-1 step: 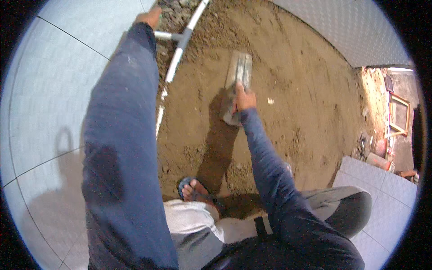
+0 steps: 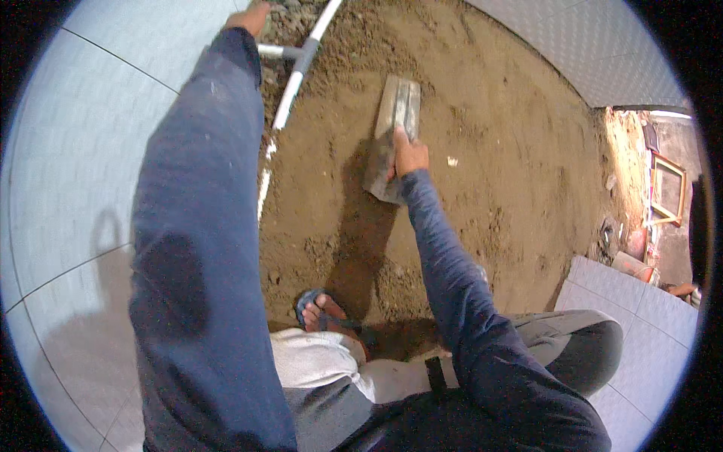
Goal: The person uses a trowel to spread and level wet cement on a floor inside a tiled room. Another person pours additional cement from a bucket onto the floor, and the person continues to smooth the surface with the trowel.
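Near the middle, my right hand [image 2: 409, 157] grips the handle of a long, flat metal trowel [image 2: 388, 181], which lies on brown sandy mortar [image 2: 497, 151]. My left hand [image 2: 254, 19] is at the top, by the edge of a pale blue tiled surface [image 2: 90, 135], fingers curled; what is under them is too small to tell. Beside it runs a white pipe [image 2: 321, 19] with a grey tee fitting [image 2: 303, 57] and a side branch. My left forearm stretches up along the tiles.
My sandaled foot [image 2: 320, 313] rests on the mortar below. A grey textured tiled surface [image 2: 602, 60] borders the upper right, pale tiles [image 2: 625, 301] the lower right. At the far right are a wooden frame [image 2: 681, 196], a cylindrical container [image 2: 631, 265] and rubble [image 2: 608, 237].
The trowel and my right hand have slid slightly up the frame, away from my body, along the mortar. The whole view has shifted a little; my left hand stays by the tile edge.
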### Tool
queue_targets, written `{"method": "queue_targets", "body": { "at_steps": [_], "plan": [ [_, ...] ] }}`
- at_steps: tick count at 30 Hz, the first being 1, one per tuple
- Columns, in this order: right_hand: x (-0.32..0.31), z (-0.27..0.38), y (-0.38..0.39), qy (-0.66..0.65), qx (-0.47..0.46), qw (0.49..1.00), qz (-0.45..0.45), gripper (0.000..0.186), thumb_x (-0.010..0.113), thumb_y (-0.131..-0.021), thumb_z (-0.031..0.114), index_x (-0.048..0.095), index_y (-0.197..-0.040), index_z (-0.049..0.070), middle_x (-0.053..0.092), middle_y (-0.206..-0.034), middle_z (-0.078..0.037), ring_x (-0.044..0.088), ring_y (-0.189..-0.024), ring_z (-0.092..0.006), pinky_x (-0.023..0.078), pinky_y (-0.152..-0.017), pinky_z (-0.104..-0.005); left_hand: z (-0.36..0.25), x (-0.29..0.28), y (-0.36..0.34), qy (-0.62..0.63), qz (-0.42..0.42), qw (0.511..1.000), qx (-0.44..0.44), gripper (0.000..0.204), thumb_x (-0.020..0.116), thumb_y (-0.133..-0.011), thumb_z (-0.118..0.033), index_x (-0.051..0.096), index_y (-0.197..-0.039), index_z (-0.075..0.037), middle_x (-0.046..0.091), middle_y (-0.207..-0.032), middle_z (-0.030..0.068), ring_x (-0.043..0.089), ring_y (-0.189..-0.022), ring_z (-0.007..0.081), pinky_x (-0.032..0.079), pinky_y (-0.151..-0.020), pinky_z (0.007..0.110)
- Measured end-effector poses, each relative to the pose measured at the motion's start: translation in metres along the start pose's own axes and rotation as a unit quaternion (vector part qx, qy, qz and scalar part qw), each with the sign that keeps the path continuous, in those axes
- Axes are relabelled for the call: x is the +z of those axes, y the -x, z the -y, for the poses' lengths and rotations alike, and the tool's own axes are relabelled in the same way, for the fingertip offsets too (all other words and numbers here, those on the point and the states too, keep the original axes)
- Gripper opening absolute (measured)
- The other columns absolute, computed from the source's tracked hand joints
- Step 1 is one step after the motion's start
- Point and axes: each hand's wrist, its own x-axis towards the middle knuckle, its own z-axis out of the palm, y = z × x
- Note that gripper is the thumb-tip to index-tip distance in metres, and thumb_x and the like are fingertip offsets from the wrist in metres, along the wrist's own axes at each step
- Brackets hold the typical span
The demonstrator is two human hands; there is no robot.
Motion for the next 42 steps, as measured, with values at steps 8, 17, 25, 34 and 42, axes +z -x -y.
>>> {"method": "queue_targets", "body": {
  "at_steps": [8, 17, 25, 34, 42],
  "plan": [
    [0.075, -0.059, 0.132, 0.181, -0.141, 0.973, 0.032, 0.049, 0.058, -0.093, 0.042, 0.062, -0.089, -0.006, 0.065, -0.076, -0.026, 0.066, -0.073, -0.0355, 0.05, -0.069, -0.0467, -0.023, 0.059, -0.025, -0.022, 0.093, 0.993, 0.076, 0.087, 0.057, -0.085, -0.061, 0.036, -0.144, -0.001, 0.033, -0.151, 0.0232, 0.036, -0.137, 0.0407, 0.035, -0.11, 0.047],
    [-0.078, 0.068, -0.026, 0.043, -0.107, 0.988, -0.1, 0.057, 0.058, -0.092, 0.048, 0.06, -0.087, -0.009, 0.063, -0.064, -0.02, 0.064, -0.058, -0.0343, 0.05, -0.056, -0.0449, -0.032, 0.061, -0.036, -0.119, 0.107, 0.983, 0.084, 0.085, 0.057, -0.079, -0.062, 0.055, -0.128, 0.007, 0.058, -0.127, 0.0261, 0.058, -0.109, 0.0377, 0.046, -0.089, 0.048],
    [-0.118, 0.064, -0.122, -0.009, -0.083, 0.99, -0.118, 0.064, 0.055, -0.09, 0.053, 0.063, -0.094, -0.011, 0.064, -0.085, -0.031, 0.063, -0.083, -0.0415, 0.049, -0.076, -0.0478, -0.07, 0.029, 0.005, 0.001, 0.128, 0.991, -0.025, 0.048, 0.054, -0.086, -0.052, 0.07, -0.099, -0.009, 0.062, -0.08, 0.0056, 0.06, -0.062, 0.0184, 0.047, -0.052, 0.035],
    [-0.355, 0.112, -0.019, 0.524, -0.047, 0.849, 0.041, 0.071, 0.052, -0.086, 0.063, 0.07, -0.094, -0.005, 0.067, -0.094, -0.03, 0.066, -0.093, -0.0424, 0.052, -0.081, -0.0483, 0.036, 0.028, 0.211, -0.491, 0.18, 0.835, 0.171, 0.031, 0.052, -0.095, -0.035, 0.066, -0.099, -0.008, 0.065, -0.086, 0.0148, 0.063, -0.07, 0.03, 0.049, -0.061, 0.045],
    [-0.597, 0.07, 0.451, 0.401, 0.34, 0.85, 0.042, 0.056, 0.067, -0.082, 0.045, 0.061, -0.124, 0.009, 0.065, -0.117, -0.023, 0.063, -0.108, -0.0368, 0.051, -0.089, -0.0439, 0.048, -0.332, 0.702, -0.692, 0.455, 0.535, -0.163, 0.041, 0.045, -0.096, -0.037, 0.054, -0.126, -0.011, 0.06, -0.125, 0.016, 0.062, -0.109, 0.0338, 0.049, -0.091, 0.05]
  ]
}}
